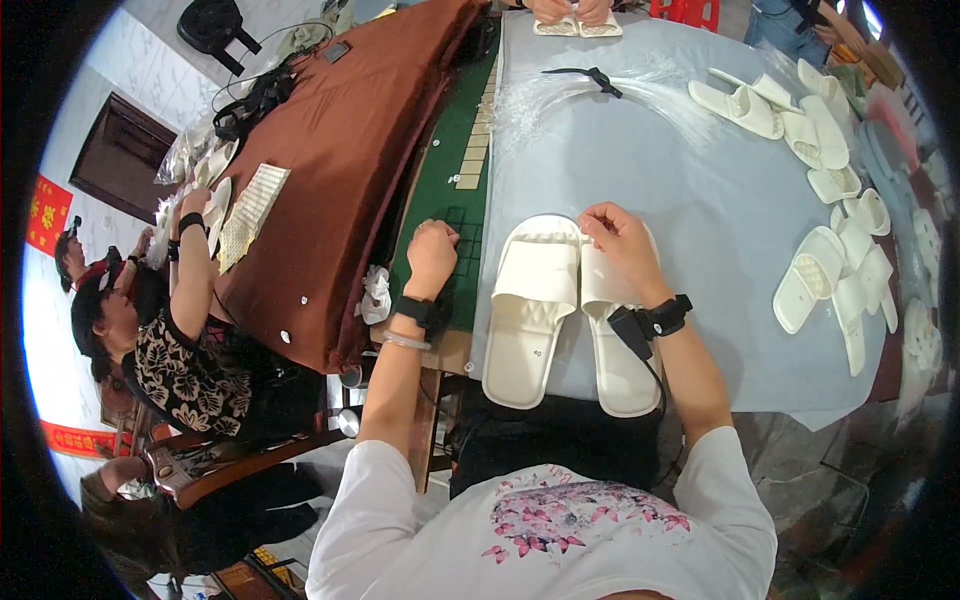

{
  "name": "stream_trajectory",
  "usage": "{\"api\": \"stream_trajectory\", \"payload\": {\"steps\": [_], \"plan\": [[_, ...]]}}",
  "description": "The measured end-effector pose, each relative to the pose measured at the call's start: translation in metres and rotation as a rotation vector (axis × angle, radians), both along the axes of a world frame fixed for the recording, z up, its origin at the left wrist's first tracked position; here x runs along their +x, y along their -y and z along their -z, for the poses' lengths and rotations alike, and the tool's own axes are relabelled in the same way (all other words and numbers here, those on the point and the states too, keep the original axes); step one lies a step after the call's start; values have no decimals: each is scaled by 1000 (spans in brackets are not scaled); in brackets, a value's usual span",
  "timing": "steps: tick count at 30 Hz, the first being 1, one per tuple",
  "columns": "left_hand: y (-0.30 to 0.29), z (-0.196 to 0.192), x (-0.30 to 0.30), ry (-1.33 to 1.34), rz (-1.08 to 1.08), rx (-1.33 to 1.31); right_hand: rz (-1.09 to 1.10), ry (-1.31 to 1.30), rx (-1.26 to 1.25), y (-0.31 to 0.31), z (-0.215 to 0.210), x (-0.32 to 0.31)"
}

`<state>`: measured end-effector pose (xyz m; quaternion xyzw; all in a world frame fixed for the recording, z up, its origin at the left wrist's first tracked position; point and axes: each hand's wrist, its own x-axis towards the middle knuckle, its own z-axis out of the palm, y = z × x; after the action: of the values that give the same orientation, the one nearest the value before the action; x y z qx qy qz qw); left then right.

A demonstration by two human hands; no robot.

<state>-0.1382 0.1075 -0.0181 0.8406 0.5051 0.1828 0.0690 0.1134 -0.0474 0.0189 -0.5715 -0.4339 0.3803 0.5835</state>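
A pair of cream-white slide slippers lies side by side before me on the grey-blue table cover, toes away from me. The left slipper point(532, 310) shows whole; my right wrist and a black wrist device partly hide the right slipper point(622, 370). My right hand point(622, 245) is over the right slipper's toe and strap, fingers curled and thumb drawn in; what they pinch, if anything, I cannot make out. Left of the slippers, my left hand point(432, 258) is closed above a green mat point(425, 205), beside a dark grid. Its fingertips are mostly hidden.
More white slippers point(808, 275) lie along the table's right side. A bundle of clear plastic bags point(600, 95) tied in black lies farther up. Another person's hands point(570, 12) hold slippers at the far edge. People work at the brown-covered table point(370, 130) on the left.
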Motion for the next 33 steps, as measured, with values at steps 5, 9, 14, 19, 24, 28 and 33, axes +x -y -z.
{"api": "stream_trajectory", "payload": {"steps": [5,9,14,19,24,28,33], "plan": [[-11,3,-19,58,201,-72,-13,2,11,0,4,-1],[5,-16,-39,316,123,-101,-14,24,-9,1,-1,-3],[50,-58,-64,227,21,143,5,54,-45,4,-3,-2],[64,-63,-107,48,-107,229,12,31,-66,4,-9,-4],[78,-55,-117,-140,-191,224,3,4,-68,4,-6,-2],[69,-34,-118,-410,-243,269,3,53,-64,2,-5,1],[65,-28,-120,-433,-303,236,-4,29,-43,-2,1,-2]]}}
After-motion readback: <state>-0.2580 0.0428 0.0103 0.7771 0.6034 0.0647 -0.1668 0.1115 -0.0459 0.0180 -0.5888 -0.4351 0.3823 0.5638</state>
